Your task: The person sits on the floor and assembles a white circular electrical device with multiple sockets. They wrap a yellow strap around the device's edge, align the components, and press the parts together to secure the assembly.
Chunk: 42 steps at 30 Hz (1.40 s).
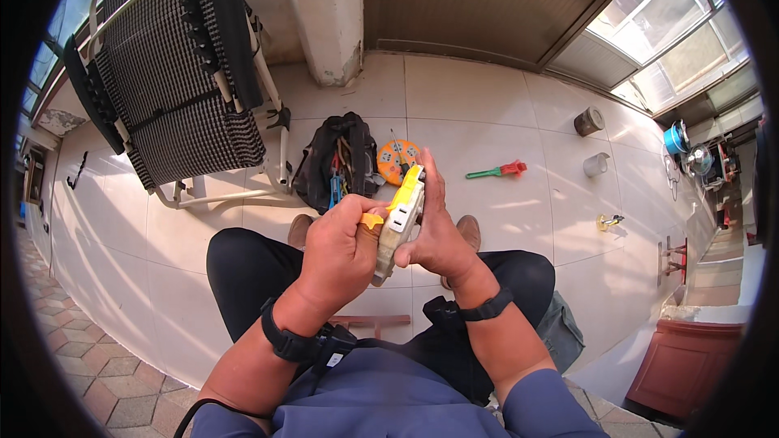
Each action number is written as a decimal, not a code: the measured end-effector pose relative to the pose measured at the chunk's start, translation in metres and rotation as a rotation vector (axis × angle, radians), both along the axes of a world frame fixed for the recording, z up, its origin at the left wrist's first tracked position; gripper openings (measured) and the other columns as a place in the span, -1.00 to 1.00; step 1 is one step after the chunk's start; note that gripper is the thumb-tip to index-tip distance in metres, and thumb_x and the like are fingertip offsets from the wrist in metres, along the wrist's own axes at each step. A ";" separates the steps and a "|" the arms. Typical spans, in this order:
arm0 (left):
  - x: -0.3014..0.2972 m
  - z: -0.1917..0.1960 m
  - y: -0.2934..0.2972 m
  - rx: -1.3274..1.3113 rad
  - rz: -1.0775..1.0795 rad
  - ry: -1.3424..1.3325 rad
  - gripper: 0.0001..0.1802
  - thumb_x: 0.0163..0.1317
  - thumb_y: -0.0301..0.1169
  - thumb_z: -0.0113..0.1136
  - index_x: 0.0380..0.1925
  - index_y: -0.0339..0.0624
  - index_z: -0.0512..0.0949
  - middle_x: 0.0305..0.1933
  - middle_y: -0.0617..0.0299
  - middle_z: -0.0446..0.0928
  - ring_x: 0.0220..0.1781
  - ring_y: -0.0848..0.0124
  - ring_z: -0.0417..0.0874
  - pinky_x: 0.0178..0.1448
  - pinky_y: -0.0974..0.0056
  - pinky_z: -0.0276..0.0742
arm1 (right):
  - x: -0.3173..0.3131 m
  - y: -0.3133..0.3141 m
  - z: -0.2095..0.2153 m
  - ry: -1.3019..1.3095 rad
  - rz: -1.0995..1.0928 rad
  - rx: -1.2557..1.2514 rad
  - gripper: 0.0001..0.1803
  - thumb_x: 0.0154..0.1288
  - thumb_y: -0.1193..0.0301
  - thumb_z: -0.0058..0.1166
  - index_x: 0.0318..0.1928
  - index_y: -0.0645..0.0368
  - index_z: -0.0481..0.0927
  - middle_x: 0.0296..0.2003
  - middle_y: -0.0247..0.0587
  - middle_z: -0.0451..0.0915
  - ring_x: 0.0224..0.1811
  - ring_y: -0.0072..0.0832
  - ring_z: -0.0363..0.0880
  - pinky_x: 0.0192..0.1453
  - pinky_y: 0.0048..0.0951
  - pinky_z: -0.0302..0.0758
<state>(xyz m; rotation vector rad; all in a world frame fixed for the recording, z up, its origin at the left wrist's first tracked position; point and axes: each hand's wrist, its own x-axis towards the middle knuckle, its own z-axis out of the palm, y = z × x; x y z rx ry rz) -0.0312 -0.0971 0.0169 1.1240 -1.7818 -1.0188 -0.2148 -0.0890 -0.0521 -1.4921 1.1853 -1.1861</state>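
Note:
Between my hands, above my knees, is a tilted white and yellow block point(399, 217) with paired slots in its face, like a power socket. My left hand point(341, 239) is closed, its thumb and fingers at the block's left side, next to a small yellow star-shaped piece point(372, 221). My right hand point(442, 235) supports the block from the right, thumb at its lower part and fingers stretched up along its side. The fingers partly hide the block's lower half and back.
Beyond my feet lie an open black tool bag point(324, 158), an orange patterned round thing point(390, 164) and a green-and-red screwdriver point(497, 171). A folding chair point(182, 73) stands left. Right are a dark canister point(589, 121), a pale cup point(596, 165) and a small yellowish item point(606, 223).

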 end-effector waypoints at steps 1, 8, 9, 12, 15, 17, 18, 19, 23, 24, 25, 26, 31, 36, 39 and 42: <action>0.000 0.001 0.000 -0.003 0.003 -0.012 -0.86 0.53 -0.45 0.12 -0.09 -0.29 0.60 -0.27 0.08 0.70 -0.28 0.32 0.70 -0.17 0.27 0.61 | 0.000 0.001 0.002 -0.037 0.016 0.042 0.73 -0.31 -0.43 0.52 0.63 0.24 -0.28 0.55 0.23 -0.10 0.64 0.05 -0.13 0.67 -0.03 -0.08; 0.001 0.002 0.001 -0.113 0.005 -0.094 -0.92 0.46 -0.47 0.18 -0.17 -0.25 0.59 -0.32 0.00 0.66 -0.33 0.06 0.72 -0.26 0.14 0.61 | -0.005 -0.001 0.016 -0.094 0.116 0.197 0.60 -0.20 -0.19 0.61 0.62 0.24 -0.21 0.54 0.21 -0.04 0.65 0.04 -0.13 0.68 -0.08 -0.08; 0.002 0.002 0.001 -0.122 0.011 -0.111 -0.92 0.46 -0.47 0.18 -0.18 -0.24 0.58 -0.34 0.00 0.65 -0.34 0.05 0.71 -0.27 0.12 0.60 | -0.003 -0.001 0.016 -0.110 0.119 0.202 0.60 -0.20 -0.20 0.61 0.62 0.24 -0.21 0.54 0.21 -0.03 0.65 0.03 -0.13 0.68 -0.08 -0.08; 0.000 0.003 -0.001 -0.135 0.024 -0.117 -0.91 0.46 -0.45 0.18 -0.23 -0.24 0.56 -0.37 0.00 0.63 -0.37 0.03 0.69 -0.31 0.10 0.58 | -0.002 0.000 0.007 -0.117 0.111 0.127 0.59 -0.19 -0.20 0.60 0.62 0.25 -0.20 0.53 0.21 -0.03 0.65 0.01 -0.13 0.68 -0.09 -0.08; -0.003 0.008 -0.003 -0.092 0.014 -0.137 -0.91 0.46 -0.46 0.17 -0.23 -0.24 0.56 -0.38 -0.01 0.62 -0.38 0.02 0.68 -0.32 0.11 0.57 | -0.001 0.003 0.002 -0.126 0.093 0.078 0.58 -0.18 -0.19 0.60 0.62 0.24 -0.20 0.52 0.21 -0.02 0.64 0.02 -0.11 0.68 -0.08 -0.08; -0.002 0.006 -0.004 -0.068 0.025 -0.143 -0.89 0.48 -0.43 0.17 -0.23 -0.25 0.55 -0.39 0.00 0.62 -0.40 0.09 0.67 -0.32 0.15 0.56 | 0.000 0.002 0.005 -0.103 0.071 0.097 0.57 -0.17 -0.20 0.59 0.62 0.24 -0.19 0.50 0.21 0.01 0.62 0.03 -0.08 0.68 -0.07 -0.06; -0.002 0.004 -0.003 -0.055 0.028 -0.145 -0.88 0.49 -0.42 0.17 -0.22 -0.26 0.55 -0.39 0.01 0.62 -0.42 0.13 0.67 -0.32 0.17 0.56 | 0.001 0.002 0.012 -0.074 0.055 0.123 0.56 -0.16 -0.20 0.58 0.61 0.24 -0.18 0.49 0.21 0.02 0.61 0.04 -0.06 0.67 -0.06 -0.05; -0.002 0.001 -0.003 0.046 0.041 -0.092 -0.86 0.50 -0.40 0.17 -0.20 -0.26 0.55 -0.38 0.05 0.63 -0.41 0.22 0.66 -0.31 0.19 0.56 | 0.002 0.001 0.015 -0.044 0.039 0.148 0.55 -0.15 -0.21 0.58 0.61 0.23 -0.17 0.48 0.22 0.03 0.60 0.05 -0.04 0.67 -0.05 -0.04; -0.008 -0.017 0.001 0.344 0.148 0.233 -0.77 0.57 -0.29 0.14 -0.10 -0.27 0.55 -0.31 0.22 0.64 -0.33 0.51 0.60 -0.27 0.28 0.54 | 0.002 -0.007 -0.004 -0.037 -0.106 0.199 0.53 -0.21 -0.26 0.57 0.62 0.08 -0.11 0.45 0.05 0.05 0.57 -0.06 0.07 0.57 -0.01 0.24; -0.011 -0.023 0.004 0.391 0.188 0.343 -0.75 0.58 -0.27 0.13 -0.08 -0.27 0.55 -0.29 0.26 0.64 -0.30 0.58 0.58 -0.26 0.30 0.53 | 0.003 -0.008 -0.004 -0.027 -0.152 0.169 0.49 -0.16 -0.26 0.55 0.60 0.13 -0.09 0.44 0.11 0.05 0.55 -0.03 0.07 0.58 -0.02 0.20; -0.013 -0.027 0.009 0.431 0.155 0.376 -0.72 0.61 -0.25 0.07 -0.01 -0.27 0.55 -0.28 0.35 0.60 -0.29 0.64 0.52 -0.26 0.36 0.50 | 0.005 -0.008 -0.004 -0.016 -0.198 0.138 0.45 -0.11 -0.26 0.53 0.58 0.18 -0.07 0.43 0.16 0.05 0.52 0.01 0.08 0.59 -0.03 0.16; -0.011 -0.028 0.009 0.436 0.116 0.339 -0.70 0.62 -0.23 0.04 -0.01 -0.27 0.55 -0.26 0.35 0.59 -0.27 0.65 0.51 -0.24 0.39 0.49 | 0.005 -0.009 -0.003 -0.006 -0.243 0.107 0.41 -0.06 -0.26 0.51 0.56 0.22 -0.05 0.42 0.22 0.05 0.50 0.04 0.08 0.59 -0.03 0.12; -0.012 -0.034 0.009 0.455 0.112 0.322 -0.70 0.63 -0.24 0.02 -0.08 -0.28 0.56 -0.33 0.39 0.53 -0.32 0.69 0.44 -0.28 0.46 0.44 | 0.006 -0.006 -0.003 0.085 -0.315 0.046 0.38 -0.06 -0.16 0.56 0.54 0.27 -0.02 0.33 0.16 0.14 0.44 0.01 0.14 0.55 -0.06 0.19; -0.013 -0.052 0.007 0.471 0.216 0.376 -0.73 0.60 -0.27 0.09 -0.16 -0.28 0.57 -0.34 0.36 0.58 -0.32 0.69 0.46 -0.28 0.45 0.47 | 0.008 -0.005 -0.008 0.192 -0.340 -0.005 0.43 -0.11 -0.22 0.55 0.57 0.21 -0.04 0.32 0.06 0.11 0.43 -0.12 0.18 0.55 -0.10 0.23; -0.012 -0.060 0.004 0.451 0.241 0.379 -0.74 0.58 -0.28 0.13 -0.18 -0.28 0.58 -0.32 0.34 0.61 -0.31 0.67 0.48 -0.26 0.43 0.50 | 0.010 -0.004 -0.013 0.196 -0.336 0.014 0.42 -0.10 -0.22 0.54 0.56 0.25 -0.02 0.32 0.07 0.12 0.43 -0.10 0.18 0.56 -0.10 0.19; -0.011 -0.058 0.001 0.464 0.240 0.366 -0.74 0.56 -0.28 0.16 -0.20 -0.29 0.59 -0.31 0.35 0.62 -0.31 0.66 0.49 -0.24 0.42 0.50 | 0.011 -0.005 -0.010 0.168 -0.329 0.065 0.41 -0.09 -0.24 0.52 0.55 0.26 -0.01 0.34 0.10 0.12 0.46 -0.09 0.15 0.59 -0.12 0.14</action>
